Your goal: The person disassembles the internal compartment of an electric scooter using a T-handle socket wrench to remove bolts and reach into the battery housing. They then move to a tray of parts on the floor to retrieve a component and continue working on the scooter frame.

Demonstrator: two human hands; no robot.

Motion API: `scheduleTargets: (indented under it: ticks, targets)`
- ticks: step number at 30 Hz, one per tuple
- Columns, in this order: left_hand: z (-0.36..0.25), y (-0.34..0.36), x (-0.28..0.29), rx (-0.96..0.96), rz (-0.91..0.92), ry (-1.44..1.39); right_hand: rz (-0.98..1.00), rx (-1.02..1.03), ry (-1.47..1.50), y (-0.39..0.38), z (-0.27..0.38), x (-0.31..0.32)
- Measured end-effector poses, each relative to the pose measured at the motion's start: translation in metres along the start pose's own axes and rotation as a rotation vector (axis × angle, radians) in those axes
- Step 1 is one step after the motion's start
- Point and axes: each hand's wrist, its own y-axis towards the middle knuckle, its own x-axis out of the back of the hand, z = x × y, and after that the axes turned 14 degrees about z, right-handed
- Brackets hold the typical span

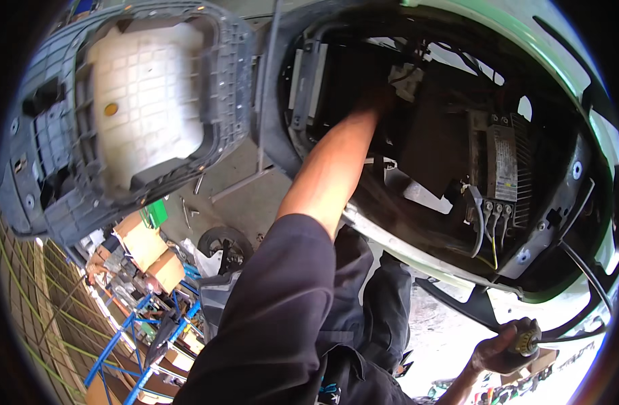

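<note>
We observe an open body cavity [417, 233] at two o'clock, its oval shell edged in pale green. Inside it we note, towards half past two, a finned metal box [504, 162] with bolted terminals and grey cables [477, 219]; a dark, flat-sided block [434, 135] beside it; and a pale fitting [405, 82] at one o'clock. The left hand [379, 101] is inside near that fitting; shadow hides its fingers, and we cannot tell its grip. At four o'clock the right hand [496, 351] is closed around a tool [527, 341] with a round, yellowish collar. At ten o'clock stands a ribbed, dark plastic frame [225, 81] around a pale, gridded shell [147, 94]. Towards eight o'clock we record cardboard [142, 241] and a blue metal rack [120, 337] carrying mixed articles.
</note>
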Motion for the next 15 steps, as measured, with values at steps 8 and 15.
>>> scheduleTargets:
  ticks: [8, 15]
  targets:
    - [-0.045, -0.207, 0.093, -0.058, -0.079, -0.331, 0.095, 0.085, -0.032, 0.004, 0.004, 0.005]
    - [-0.072, -0.384, 0.029, -0.935, -0.079, -1.017, 0.848, 0.456, 0.236, -0.015, 0.056, 0.002]
